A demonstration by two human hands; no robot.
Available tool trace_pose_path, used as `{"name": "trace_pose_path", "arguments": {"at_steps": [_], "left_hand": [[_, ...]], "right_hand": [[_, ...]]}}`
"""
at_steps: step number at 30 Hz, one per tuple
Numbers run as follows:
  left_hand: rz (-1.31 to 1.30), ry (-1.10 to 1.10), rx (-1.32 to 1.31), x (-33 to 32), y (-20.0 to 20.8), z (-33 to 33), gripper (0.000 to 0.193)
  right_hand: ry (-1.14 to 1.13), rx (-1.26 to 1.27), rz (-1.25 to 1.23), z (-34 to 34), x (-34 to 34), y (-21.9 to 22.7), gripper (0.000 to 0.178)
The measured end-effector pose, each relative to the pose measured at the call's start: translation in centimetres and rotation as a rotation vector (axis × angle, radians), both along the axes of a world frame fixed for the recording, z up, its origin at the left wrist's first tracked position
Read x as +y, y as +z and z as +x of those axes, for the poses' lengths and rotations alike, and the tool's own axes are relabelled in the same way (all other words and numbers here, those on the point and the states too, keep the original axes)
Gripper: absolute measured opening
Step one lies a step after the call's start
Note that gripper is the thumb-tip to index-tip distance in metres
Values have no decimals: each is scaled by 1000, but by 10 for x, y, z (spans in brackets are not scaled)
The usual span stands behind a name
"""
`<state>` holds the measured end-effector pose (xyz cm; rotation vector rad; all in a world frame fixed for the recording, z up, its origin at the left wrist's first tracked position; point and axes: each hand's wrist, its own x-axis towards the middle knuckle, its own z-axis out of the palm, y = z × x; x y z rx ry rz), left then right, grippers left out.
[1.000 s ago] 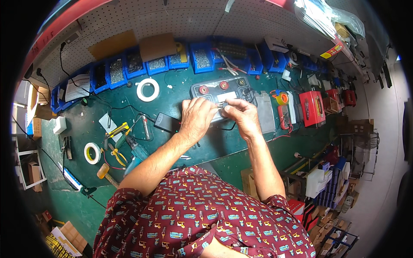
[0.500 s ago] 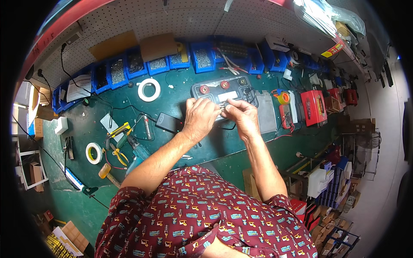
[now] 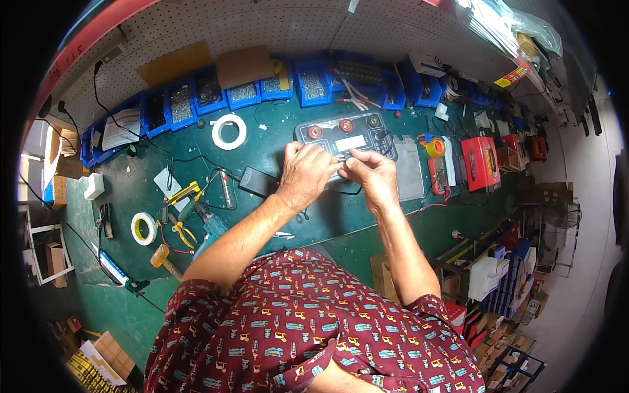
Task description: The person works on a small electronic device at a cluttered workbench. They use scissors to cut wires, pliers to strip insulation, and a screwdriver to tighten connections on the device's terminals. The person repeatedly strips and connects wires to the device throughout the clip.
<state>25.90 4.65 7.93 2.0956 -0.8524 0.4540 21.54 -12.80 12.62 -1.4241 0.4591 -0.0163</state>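
A dark box-shaped device (image 3: pixel 350 141) with round red and dark terminals on its top lies on the green workbench. Over its front edge, my left hand (image 3: pixel 306 171) has its fingers curled together near the device's left corner. My right hand (image 3: pixel 372 175) pinches with thumb and forefinger close beside it. The fingertips of both hands meet around something small, which they mostly hide. Left of my left hand lies a black rectangular adapter (image 3: pixel 258 182) with a cord. A grey flat panel (image 3: pixel 409 169) is to the right of the device.
Blue bins (image 3: pixel 181 107) of small hardware line the back. On the bench lie a white tape roll (image 3: pixel 229 132), yellow-handled pliers (image 3: pixel 184 234), a teal power drill (image 3: pixel 211 226) and a mallet (image 3: pixel 161 257). To the right are a red multimeter (image 3: pixel 438 177) and a red machine (image 3: pixel 480 164).
The whole view has shifted slightly. Both hands keep almost the same place at the device's front edge, fingertips still together.
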Motion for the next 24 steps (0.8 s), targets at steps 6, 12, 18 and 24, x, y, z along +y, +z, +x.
{"name": "trace_pose_path", "arguments": {"at_steps": [6,12,18,24], "left_hand": [[-31,21,48,-5,-4,-3,10],[-6,-36,31,4,4,-2,10],[-53,-30,40,7,-2,-1,11],[-42,-40,47,5,3,2,12]], "right_hand": [[-28,26,144,2,-1,0,24],[-17,34,161,2,-4,-3,27],[4,28,142,0,-3,-2,28],[-32,21,127,-2,-2,-2,21]]}}
